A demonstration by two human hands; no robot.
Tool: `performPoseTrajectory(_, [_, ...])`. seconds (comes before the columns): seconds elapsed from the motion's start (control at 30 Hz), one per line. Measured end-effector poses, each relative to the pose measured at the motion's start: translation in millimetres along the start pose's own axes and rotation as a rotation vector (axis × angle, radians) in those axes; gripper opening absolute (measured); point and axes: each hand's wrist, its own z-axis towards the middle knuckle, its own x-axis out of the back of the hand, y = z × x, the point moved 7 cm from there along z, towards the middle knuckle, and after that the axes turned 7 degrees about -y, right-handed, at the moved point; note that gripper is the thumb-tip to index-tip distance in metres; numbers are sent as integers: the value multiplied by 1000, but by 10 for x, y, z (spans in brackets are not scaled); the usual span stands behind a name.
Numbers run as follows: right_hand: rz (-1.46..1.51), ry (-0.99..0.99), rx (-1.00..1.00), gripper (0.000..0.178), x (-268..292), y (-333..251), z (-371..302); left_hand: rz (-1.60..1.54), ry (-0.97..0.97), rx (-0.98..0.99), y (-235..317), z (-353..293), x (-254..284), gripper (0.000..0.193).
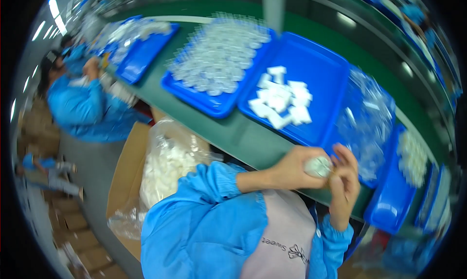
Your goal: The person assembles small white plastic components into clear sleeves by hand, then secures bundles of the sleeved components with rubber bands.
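Note:
Over the near edge of the green table, my left hand (294, 168) is closed round a pale, translucent plastic piece with a rounded end (318, 167). Its exact kind is hard to make out. Close on its right is my right hand (344, 179), fingers bent and apart, the fingertips beside the piece; whether they touch it I cannot tell. Beyond my hands, a blue tray (316, 50) bears a heap of small white plastic parts (282, 99). Left of it, another blue tray (202, 106) is filled with rows of clear plastic pieces (219, 55).
Right of the trays lies a clear plastic bag of parts (365, 123), then a blue bin with cream-coloured parts (412, 157). A carton with a bag of white parts (170, 162) stands at my left. A co-worker in blue (78, 101) sits farther left, near another tray (146, 55).

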Motion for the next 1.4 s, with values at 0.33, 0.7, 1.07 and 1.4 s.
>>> performPoseTrajectory(0.33, [1597,-36,-344,16,26,184,-168,-560,-554,80,142,-202,-279,16])
performPoseTrajectory(0.7, [-142,-124,-54,9,-68,-50,302,674,-470,64,-27,-77,-329,36])
performPoseTrajectory(1.07, [-947,-196,260,23,-116,-399,-190,-349,-256,171,-152,-257,191,23])
performPoseTrajectory(1.4, [1474,3,7,43,47,307,-618,-948,-181,60,-171,-164,31,60])
